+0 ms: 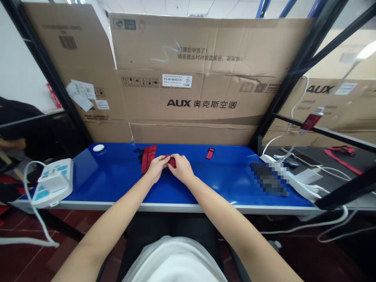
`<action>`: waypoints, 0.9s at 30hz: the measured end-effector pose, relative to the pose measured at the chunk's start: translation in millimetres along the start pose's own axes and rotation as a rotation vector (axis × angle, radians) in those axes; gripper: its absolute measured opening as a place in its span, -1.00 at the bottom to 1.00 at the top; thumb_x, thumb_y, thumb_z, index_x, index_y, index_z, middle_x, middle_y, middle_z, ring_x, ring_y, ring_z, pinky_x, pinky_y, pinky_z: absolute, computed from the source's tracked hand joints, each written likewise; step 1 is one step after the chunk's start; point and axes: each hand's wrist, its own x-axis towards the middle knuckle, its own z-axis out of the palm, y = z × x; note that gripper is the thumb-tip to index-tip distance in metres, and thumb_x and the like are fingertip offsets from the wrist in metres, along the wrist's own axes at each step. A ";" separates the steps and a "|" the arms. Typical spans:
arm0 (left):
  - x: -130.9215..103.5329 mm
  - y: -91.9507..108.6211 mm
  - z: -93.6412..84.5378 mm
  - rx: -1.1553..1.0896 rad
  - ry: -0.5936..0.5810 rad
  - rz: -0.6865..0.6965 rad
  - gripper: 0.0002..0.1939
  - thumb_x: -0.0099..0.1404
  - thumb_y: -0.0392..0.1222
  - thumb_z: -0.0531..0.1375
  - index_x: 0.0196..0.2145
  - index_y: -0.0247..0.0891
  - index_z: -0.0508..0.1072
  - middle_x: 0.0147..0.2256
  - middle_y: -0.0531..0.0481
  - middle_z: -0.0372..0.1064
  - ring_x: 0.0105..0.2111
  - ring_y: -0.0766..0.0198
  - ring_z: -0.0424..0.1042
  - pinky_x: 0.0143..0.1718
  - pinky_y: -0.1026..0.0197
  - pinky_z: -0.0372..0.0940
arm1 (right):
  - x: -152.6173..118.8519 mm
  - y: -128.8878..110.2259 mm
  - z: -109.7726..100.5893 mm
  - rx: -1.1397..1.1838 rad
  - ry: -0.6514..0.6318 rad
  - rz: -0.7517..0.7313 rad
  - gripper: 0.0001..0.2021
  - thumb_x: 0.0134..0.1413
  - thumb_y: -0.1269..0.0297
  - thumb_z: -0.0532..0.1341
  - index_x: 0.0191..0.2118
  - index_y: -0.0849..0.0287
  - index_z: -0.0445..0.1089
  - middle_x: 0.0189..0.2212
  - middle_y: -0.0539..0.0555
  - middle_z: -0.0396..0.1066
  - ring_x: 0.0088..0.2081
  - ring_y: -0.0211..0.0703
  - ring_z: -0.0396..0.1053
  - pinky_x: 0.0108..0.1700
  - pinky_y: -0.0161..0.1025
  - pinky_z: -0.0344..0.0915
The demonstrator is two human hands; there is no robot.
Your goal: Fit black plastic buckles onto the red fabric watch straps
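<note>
Both hands meet over the middle of the blue table (117,184). My left hand (158,167) and my right hand (181,167) are closed on a small red strap piece (172,161), which the fingers partly cover. Just left of my left hand lie several red straps (149,156) side by side, with small black parts (139,153) beside them. Farther right, away from both hands, a short red strap with a black end (210,153) rests on the table.
Cardboard panels (188,129) stand behind the table. At the left sit a white power strip (63,182) and a round white object (98,148). A pixelated dark object (268,180), another power strip (302,187) and cables are at the right. A person's arm shows far left.
</note>
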 end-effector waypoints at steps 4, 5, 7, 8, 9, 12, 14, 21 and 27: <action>4.5 -2.6 -5.0 0.042 0.040 0.003 -0.61 -0.05 0.04 0.41 -0.41 -0.34 0.51 -0.44 -0.06 0.47 -0.45 0.28 0.45 -0.36 0.23 0.32 | 0.9 0.6 -2.9 -0.065 -0.005 0.005 -0.68 0.10 0.25 0.20 -0.03 0.22 0.38 -0.12 0.18 0.50 -0.16 0.00 0.40 -0.03 -0.12 0.26; 6.9 -4.1 -7.7 0.060 0.075 0.013 -0.61 -0.04 0.05 0.40 -0.42 -0.34 0.50 -0.47 -0.04 0.46 -0.48 0.29 0.43 -0.39 0.24 0.31 | 1.2 1.3 -4.2 -0.077 -0.009 0.014 -0.67 0.09 0.24 0.20 -0.03 0.22 0.39 -0.14 0.17 0.51 -0.17 0.00 0.41 -0.03 -0.13 0.27; 12.0 -7.5 -13.6 0.109 0.154 0.036 -0.61 -0.01 0.08 0.37 -0.44 -0.33 0.46 -0.52 -0.01 0.42 -0.53 0.32 0.40 -0.44 0.26 0.28 | 2.1 4.5 -7.5 -0.093 -0.029 0.027 -0.67 0.07 0.22 0.21 -0.04 0.21 0.42 -0.17 0.16 0.52 -0.19 -0.01 0.42 -0.06 -0.14 0.28; 14.3 -9.2 -16.2 0.141 0.186 0.045 -0.62 0.01 0.08 0.36 -0.45 -0.32 0.45 -0.55 0.00 0.41 -0.55 0.33 0.38 -0.47 0.26 0.26 | 2.6 7.2 -9.4 -0.094 -0.049 0.030 -0.67 0.06 0.22 0.22 -0.04 0.20 0.43 -0.18 0.15 0.52 -0.20 -0.02 0.43 -0.06 -0.15 0.29; 16.0 -10.8 -18.4 0.176 0.205 0.052 -0.63 0.02 0.08 0.35 -0.46 -0.32 0.44 -0.56 0.01 0.39 -0.56 0.32 0.37 -0.48 0.26 0.25 | 3.1 10.8 -11.5 -0.088 -0.076 0.029 -0.67 0.05 0.23 0.23 -0.05 0.19 0.44 -0.18 0.14 0.52 -0.21 -0.03 0.43 -0.07 -0.16 0.29; 16.6 -13.9 -20.4 0.274 0.186 0.058 -0.67 0.01 0.01 0.35 -0.40 -0.30 0.43 -0.58 0.02 0.39 -0.57 0.28 0.38 -0.49 0.24 0.24 | 4.2 27.0 -18.0 -0.025 -0.166 0.009 -0.66 0.02 0.28 0.25 -0.04 0.17 0.45 -0.15 0.13 0.51 -0.18 -0.06 0.44 -0.08 -0.18 0.31; 13.1 -13.7 -18.6 0.405 0.113 0.107 -0.71 0.03 -0.04 0.34 -0.35 -0.27 0.45 -0.58 0.04 0.40 -0.55 0.26 0.39 -0.45 0.22 0.27 | 4.5 41.3 -21.5 0.033 -0.195 -0.009 -0.64 0.04 0.35 0.24 0.00 0.16 0.44 -0.09 0.14 0.49 -0.09 -0.07 0.43 -0.02 -0.19 0.31; -6.5 -4.5 -7.7 1.045 -0.224 0.522 -0.75 0.29 -0.14 0.14 -0.13 -0.22 0.51 -0.06 -0.13 0.44 0.00 0.09 0.39 0.12 0.01 0.22 | 6.8 79.9 -26.1 0.090 -0.211 0.350 -0.18 -0.01 0.29 0.34 0.34 0.24 0.01 0.26 0.29 0.16 0.29 0.06 0.11 0.26 -0.05 0.10; -10.0 -7.4 -0.1 1.285 -0.509 0.502 -0.54 0.40 -0.08 -0.01 0.22 -0.12 0.28 0.28 -0.03 0.13 0.31 0.09 0.03 0.28 -0.07 0.02 | 2.5 87.5 -31.6 0.164 -0.307 0.424 -0.18 0.01 0.19 0.34 0.33 0.30 0.01 0.21 0.28 0.25 0.25 0.05 0.19 0.26 -0.09 0.12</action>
